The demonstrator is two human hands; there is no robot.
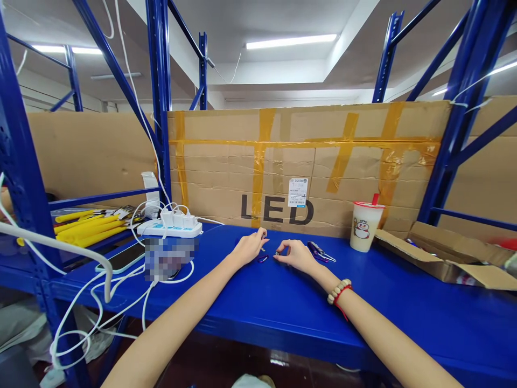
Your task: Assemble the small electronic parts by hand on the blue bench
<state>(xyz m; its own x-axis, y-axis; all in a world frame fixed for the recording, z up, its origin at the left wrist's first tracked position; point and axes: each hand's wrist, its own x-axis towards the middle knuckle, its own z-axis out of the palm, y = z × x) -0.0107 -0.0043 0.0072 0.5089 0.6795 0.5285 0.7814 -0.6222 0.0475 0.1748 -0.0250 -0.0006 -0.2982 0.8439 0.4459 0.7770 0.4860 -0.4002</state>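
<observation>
Fiddly work: go easy on the pinch

Small dark piece (263,258) on the counter (258,296), between left hand (249,250) and right hand (297,255). Seemingly pinching a tiny shiny bit (277,253) with the right, apart from the left; can't tell left grip. Stay low, and mind the scissors (316,250) just beside.

Masked, cropped and tiny details.
At centre, small piece (277,253) held by right hand (297,257), too small to be identified. Label (298,188) above: print too fine to be read. Patch (166,258) left of centre pixelated, contents masked. Open carton (438,267) cut off by right edge.
</observation>
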